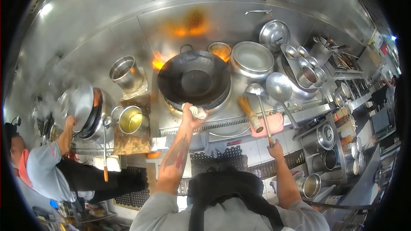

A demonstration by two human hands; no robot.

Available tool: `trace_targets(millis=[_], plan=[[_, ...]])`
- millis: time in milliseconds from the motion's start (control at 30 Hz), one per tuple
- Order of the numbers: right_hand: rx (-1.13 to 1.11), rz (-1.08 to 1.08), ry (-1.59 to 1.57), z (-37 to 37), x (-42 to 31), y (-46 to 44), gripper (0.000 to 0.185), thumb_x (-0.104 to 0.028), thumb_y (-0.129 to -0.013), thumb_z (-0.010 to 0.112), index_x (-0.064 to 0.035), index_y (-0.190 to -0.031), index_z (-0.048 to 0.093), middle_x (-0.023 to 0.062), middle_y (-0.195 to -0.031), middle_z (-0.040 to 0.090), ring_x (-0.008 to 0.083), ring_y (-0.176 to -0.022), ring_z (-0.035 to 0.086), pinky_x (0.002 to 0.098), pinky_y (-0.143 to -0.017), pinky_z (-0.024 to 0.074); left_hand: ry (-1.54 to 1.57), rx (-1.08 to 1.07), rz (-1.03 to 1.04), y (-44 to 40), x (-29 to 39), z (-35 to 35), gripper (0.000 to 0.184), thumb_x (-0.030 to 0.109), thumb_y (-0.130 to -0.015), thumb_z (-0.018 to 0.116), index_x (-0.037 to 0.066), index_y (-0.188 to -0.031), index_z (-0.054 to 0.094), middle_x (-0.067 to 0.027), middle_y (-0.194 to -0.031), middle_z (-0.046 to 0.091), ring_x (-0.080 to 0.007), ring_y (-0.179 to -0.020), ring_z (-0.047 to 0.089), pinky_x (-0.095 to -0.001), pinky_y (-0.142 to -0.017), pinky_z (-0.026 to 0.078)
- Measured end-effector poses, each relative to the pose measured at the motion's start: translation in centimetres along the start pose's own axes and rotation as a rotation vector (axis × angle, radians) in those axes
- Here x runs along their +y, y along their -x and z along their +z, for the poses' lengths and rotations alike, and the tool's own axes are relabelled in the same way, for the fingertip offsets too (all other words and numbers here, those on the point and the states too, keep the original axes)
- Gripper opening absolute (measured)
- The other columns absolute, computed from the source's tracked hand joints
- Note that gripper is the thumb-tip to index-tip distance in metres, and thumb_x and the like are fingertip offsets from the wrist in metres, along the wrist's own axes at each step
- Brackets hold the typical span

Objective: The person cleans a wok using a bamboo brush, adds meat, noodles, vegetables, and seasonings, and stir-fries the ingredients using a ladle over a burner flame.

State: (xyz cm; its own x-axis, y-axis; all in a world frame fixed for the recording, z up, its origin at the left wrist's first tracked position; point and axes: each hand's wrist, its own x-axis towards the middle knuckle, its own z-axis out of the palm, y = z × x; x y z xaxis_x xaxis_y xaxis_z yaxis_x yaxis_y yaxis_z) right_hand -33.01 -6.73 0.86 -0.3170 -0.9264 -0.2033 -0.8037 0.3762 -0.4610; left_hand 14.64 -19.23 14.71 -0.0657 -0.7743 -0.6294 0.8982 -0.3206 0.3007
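Slanting lengthwise forward-left, ladle (264,116), right fingers (274,148) clamping handle (270,141), left fingers (202,118) clamping cloth (196,111) at wok (195,66)

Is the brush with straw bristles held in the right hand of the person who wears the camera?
No, the right hand grips the ladle, and the brush lies apart from that hand.
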Motion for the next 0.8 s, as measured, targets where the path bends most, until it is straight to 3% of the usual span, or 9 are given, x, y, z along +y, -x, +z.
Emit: trace_targets(millis=[67,167,267,367,467,567,633,700,800], plan=[[-0.059,0.020,-0.033,-0.6,0.1,-0.7,0.078,-0.021,-0.079,0.076,0.0038,-0.143,0.039,0.0329,-0.120,0.061,0.0490,-0.115,0.059,0.0483,-0.102,0.0464,-0.042,-0.030,0.022,-2.5,0.5,1.2,0.038,0.039,-0.088,0.053,0.010,-0.111,0.052,-0.0169,-0.105,0.056,-0.0382,-0.091,0.059,-0.0496,-0.073,0.055],[-0.201,-0.114,-0.510,0.2,0.6,-2.9,0.028,-0.014,-0.089,0.065,-0.0073,-0.114,0.054,0.0046,-0.073,0.060,0.0180,-0.051,0.058,0.0328,-0.044,0.0461,-0.102,0.123,0.142,-5.3,-0.4,0.7,0.033,0.038,-0.089,0.056,0.012,-0.109,0.054,-0.0137,-0.106,0.058,-0.0331,-0.093,0.060,-0.0457,-0.072,0.055],[-0.408,0.101,-0.884,-7.0,-7.5,3.2,0.013,-0.012,-0.094,0.059,-0.0099,-0.104,0.051,-0.0056,-0.062,0.040,0.0040,-0.042,0.036,0.0225,-0.036,0.0269,-0.069,0.197,-0.018,-3.2,-0.1,2.0,0.025,0.032,-0.090,0.058,0.011,-0.104,0.056,-0.0087,-0.093,0.061,-0.0258,-0.078,0.061,-0.0393,-0.064,0.052],[-0.514,0.099,-1.286,-6.3,-7.4,7.3,0.013,-0.011,-0.096,0.059,-0.0103,-0.106,0.051,-0.0064,-0.059,0.037,0.0042,-0.041,0.035,0.0226,-0.036,0.0266,-0.054,0.207,0.055,-7.9,-0.8,0.1,0.017,0.025,-0.092,0.056,0.011,-0.101,0.055,-0.0086,-0.081,0.059,-0.0223,-0.066,0.058,-0.0338,-0.053,0.048],[-0.525,-0.074,-1.059,-6.9,-7.7,9.0,0.011,-0.017,-0.097,0.059,-0.0072,-0.100,0.055,-0.0003,-0.065,0.051,0.0093,-0.045,0.047,0.0271,-0.040,0.0360,-0.431,0.224,0.409,-4.6,-1.7,0.0,0.012,0.021,-0.094,0.054,0.010,-0.099,0.055,-0.0066,-0.077,0.058,-0.0198,-0.059,0.055,-0.0314,-0.045,0.043],[-0.497,-0.150,-0.962,-9.2,-8.3,9.1,0.012,-0.014,-0.098,0.059,-0.0102,-0.104,0.050,-0.0052,-0.059,0.041,0.0051,-0.041,0.037,0.0237,-0.036,0.0291,-0.624,0.177,0.515,-1.6,0.5,-3.2,0.016,0.021,-0.095,0.056,0.008,-0.104,0.056,-0.0046,-0.075,0.057,-0.0180,-0.052,0.052,-0.0339,-0.040,0.043],[-0.431,-0.305,-0.795,-8.3,-7.2,7.4,0.013,-0.019,-0.098,0.059,-0.0082,-0.101,0.054,-0.0007,-0.063,0.050,0.0089,-0.047,0.046,0.0269,-0.042,0.0374,-0.742,0.205,0.625,2.0,3.5,-2.4,0.021,0.022,-0.093,0.061,0.004,-0.105,0.061,-0.0067,-0.076,0.061,-0.0181,-0.055,0.057,-0.0362,-0.041,0.044],[-0.458,-0.301,-0.662,-10.3,-9.1,6.6,0.020,-0.025,-0.097,0.060,-0.0062,-0.103,0.057,0.0043,-0.070,0.058,0.0136,-0.054,0.055,0.0300,-0.050,0.0451,-1.172,0.320,0.682,2.7,8.9,-2.3,0.026,0.024,-0.092,0.064,-0.001,-0.100,0.065,-0.0095,-0.080,0.066,-0.0168,-0.059,0.062,-0.0354,-0.041,0.043],[-0.506,-0.305,-0.635,-13.2,-15.1,5.5,0.025,-0.029,-0.098,0.058,-0.0050,-0.107,0.058,0.0045,-0.074,0.060,0.0150,-0.057,0.058,0.0313,-0.050,0.0464,-1.480,0.469,0.901,6.7,10.1,2.1,0.033,0.023,-0.086,0.068,-0.009,-0.094,0.063,-0.0196,-0.083,0.070,-0.0282,-0.073,0.069,-0.0412,-0.060,0.051]])
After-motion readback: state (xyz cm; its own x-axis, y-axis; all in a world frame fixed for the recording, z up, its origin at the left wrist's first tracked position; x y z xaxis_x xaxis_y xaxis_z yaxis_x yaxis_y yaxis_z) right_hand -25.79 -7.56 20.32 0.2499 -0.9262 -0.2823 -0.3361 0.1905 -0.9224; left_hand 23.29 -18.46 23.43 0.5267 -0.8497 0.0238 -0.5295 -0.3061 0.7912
